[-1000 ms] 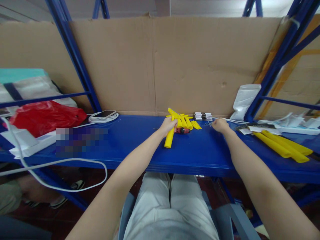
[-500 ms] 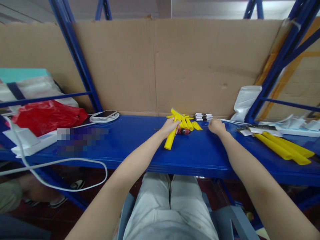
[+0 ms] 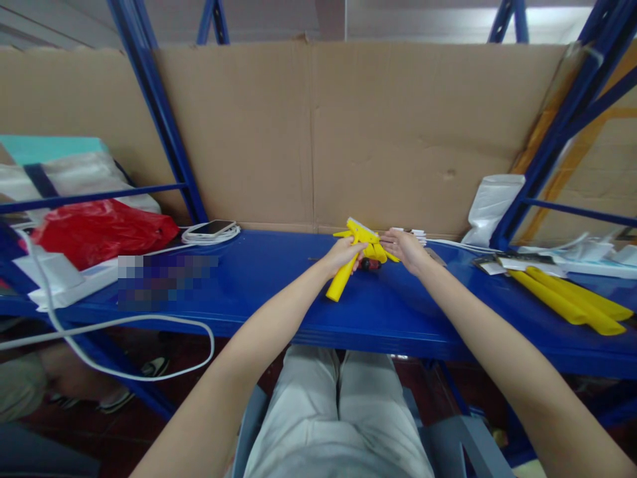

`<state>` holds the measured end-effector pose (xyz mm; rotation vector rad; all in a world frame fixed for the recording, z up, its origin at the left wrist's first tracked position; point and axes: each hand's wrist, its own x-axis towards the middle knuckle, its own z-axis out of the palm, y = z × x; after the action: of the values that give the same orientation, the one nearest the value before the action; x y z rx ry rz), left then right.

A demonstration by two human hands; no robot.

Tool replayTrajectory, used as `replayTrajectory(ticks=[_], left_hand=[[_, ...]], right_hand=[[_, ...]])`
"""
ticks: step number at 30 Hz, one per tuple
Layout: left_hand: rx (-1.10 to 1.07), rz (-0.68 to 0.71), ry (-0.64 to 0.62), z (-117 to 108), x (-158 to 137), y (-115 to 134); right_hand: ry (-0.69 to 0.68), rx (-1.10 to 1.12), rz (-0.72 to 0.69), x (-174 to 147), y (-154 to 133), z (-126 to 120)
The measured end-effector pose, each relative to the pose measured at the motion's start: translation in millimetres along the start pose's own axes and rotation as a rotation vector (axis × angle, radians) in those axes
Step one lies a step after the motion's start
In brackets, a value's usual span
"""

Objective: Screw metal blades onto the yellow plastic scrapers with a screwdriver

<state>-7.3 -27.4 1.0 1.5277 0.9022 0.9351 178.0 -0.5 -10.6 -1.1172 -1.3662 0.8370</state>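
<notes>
My left hand (image 3: 344,257) is wrapped around the handle of a yellow scraper-like tool (image 3: 340,282). The tool's broad head, with a pale strip along its top edge, points up and away from me. Just right of that head is my right hand (image 3: 405,248), its fingers stretched toward the tool; whether they touch it, or a tiny part sits between them, I cannot tell. Behind the hands lie several yellow pieces (image 3: 377,253), partly covered. A red and black screwdriver (image 3: 371,264) rests under the tool, mostly hidden by my left hand.
The blue shelf top (image 3: 388,312) has a cardboard sheet (image 3: 239,133) behind it. Yellow handles (image 3: 562,299) lie at right, near a white pouch (image 3: 495,209). White-and-black parts (image 3: 418,234) sit behind my right hand. At left are a phone (image 3: 215,228), red bag (image 3: 104,229) and white cable (image 3: 149,318).
My right hand has moved left from the shelf top to beside the tool's head, and its curled fingers have straightened. My left hand keeps hold of the scraper-like tool.
</notes>
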Motion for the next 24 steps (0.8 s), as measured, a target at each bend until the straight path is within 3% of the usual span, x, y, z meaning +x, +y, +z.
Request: replayTrajectory(ticks=[3,6,24], left_hand=[[-0.038,0.012,-0.054,-1,1,-1],[-0.053,0.006,-0.109,-1,0,0],[-0.027,-0.070,-0.140,-2,-2,3]], right_hand=[[-0.149,0.114,0.141,-10,-9,5],[-0.200,0.294,0.240,-19,-20,11],[-0.001,0.661,0.471,-33,-35,32]])
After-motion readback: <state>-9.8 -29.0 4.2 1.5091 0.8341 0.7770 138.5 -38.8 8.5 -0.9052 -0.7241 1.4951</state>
